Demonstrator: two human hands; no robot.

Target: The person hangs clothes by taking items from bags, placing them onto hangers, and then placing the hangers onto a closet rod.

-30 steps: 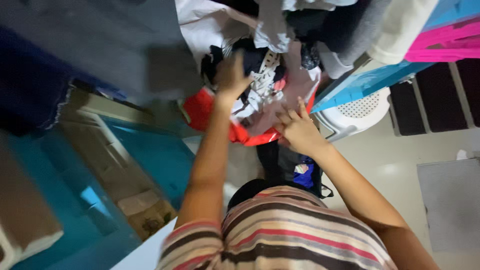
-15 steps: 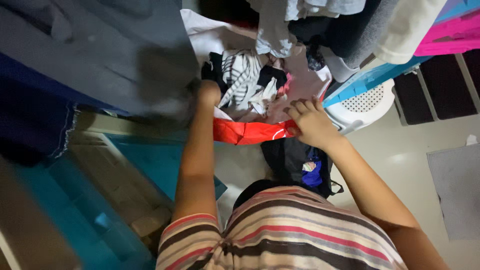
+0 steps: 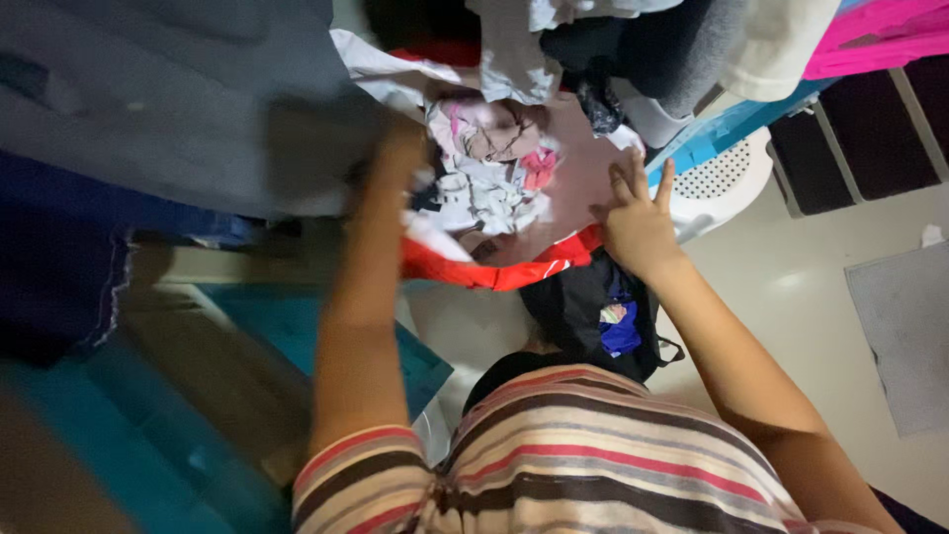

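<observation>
Carefully, we spread our right hand [image 3: 638, 222] wide on the red fabric bag's rim [image 3: 514, 272]; our left hand [image 3: 400, 148] at nine o'clock blurred, grip unclear.

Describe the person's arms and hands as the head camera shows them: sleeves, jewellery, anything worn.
Both arms are bare from the upper arm down. The short sleeves belong to a top with horizontal stripes in cream, dark brown, grey and red. The left hand is motion-blurred, so any ring or band there cannot be made out. The right hand shows no glove, watch or bracelet.
</observation>
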